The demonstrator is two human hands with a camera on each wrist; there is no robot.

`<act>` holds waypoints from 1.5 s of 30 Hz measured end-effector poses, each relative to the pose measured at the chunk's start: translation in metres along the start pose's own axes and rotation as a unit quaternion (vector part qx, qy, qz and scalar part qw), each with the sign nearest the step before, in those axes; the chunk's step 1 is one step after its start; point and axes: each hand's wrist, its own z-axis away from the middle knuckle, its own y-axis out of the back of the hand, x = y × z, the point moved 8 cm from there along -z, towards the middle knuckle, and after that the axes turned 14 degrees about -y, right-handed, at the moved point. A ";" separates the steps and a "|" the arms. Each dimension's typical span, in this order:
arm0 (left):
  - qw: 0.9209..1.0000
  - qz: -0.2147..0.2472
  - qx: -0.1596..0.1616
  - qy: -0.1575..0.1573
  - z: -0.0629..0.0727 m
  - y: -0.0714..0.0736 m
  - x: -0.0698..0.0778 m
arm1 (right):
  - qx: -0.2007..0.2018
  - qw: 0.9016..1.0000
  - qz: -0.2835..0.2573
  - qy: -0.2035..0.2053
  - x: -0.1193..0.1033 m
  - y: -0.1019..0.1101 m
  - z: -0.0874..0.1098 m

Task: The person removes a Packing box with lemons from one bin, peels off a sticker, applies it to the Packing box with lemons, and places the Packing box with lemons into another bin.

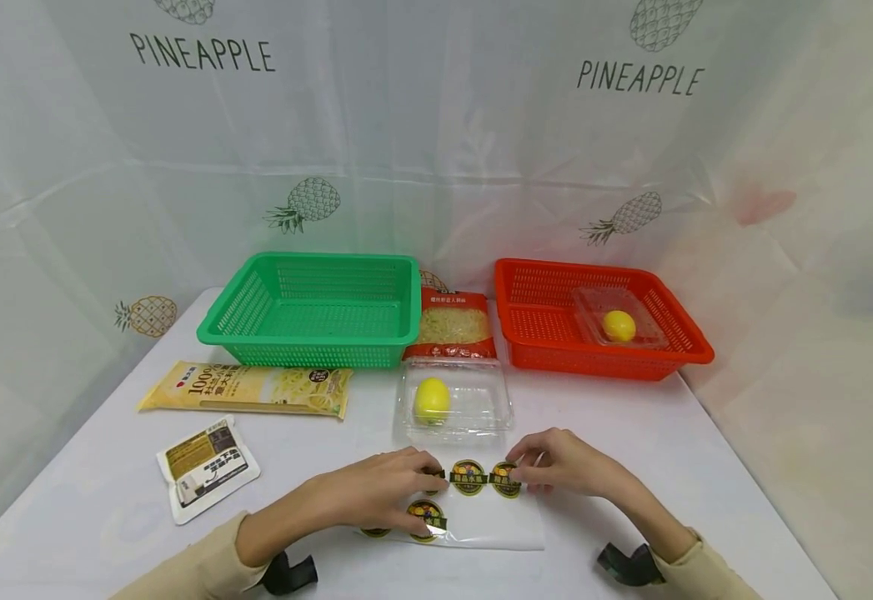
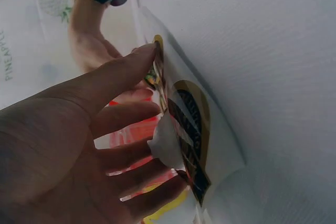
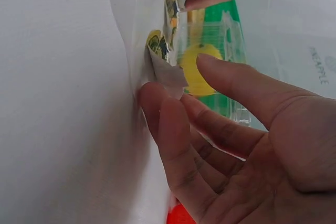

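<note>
A white sheet of round fruit-label stickers lies on the table before me. My left hand rests on its left part, thumb on a lower sticker and fingers spread toward the top edge. The left wrist view shows those fingers fairly straight against the sheet. At the upper right corner is my right hand, close to the rightmost sticker. In the right wrist view its fingers bend loosely by a lifted sheet edge, with the thumb apart from them. Behind the sheet, a clear plastic box holds a lemon.
A green basket stands at the back left. The red basket at the back right contains another clear box with a lemon. Between them lies a red pasta bag. A yellow pasta packet and white pouch lie left.
</note>
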 end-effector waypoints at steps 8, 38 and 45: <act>1.000 -0.003 -0.003 -0.008 -0.002 -0.003 0.000 | 0.008 1.000 0.009 0.006 0.001 -0.001 -0.004; 1.000 -0.008 -0.006 -0.013 -0.003 -0.010 -0.002 | -0.012 0.998 -0.049 0.041 -0.005 0.001 0.005; 1.000 -0.005 -0.011 -0.004 -0.003 -0.010 -0.004 | -0.005 0.997 -0.058 0.042 -0.006 0.006 0.009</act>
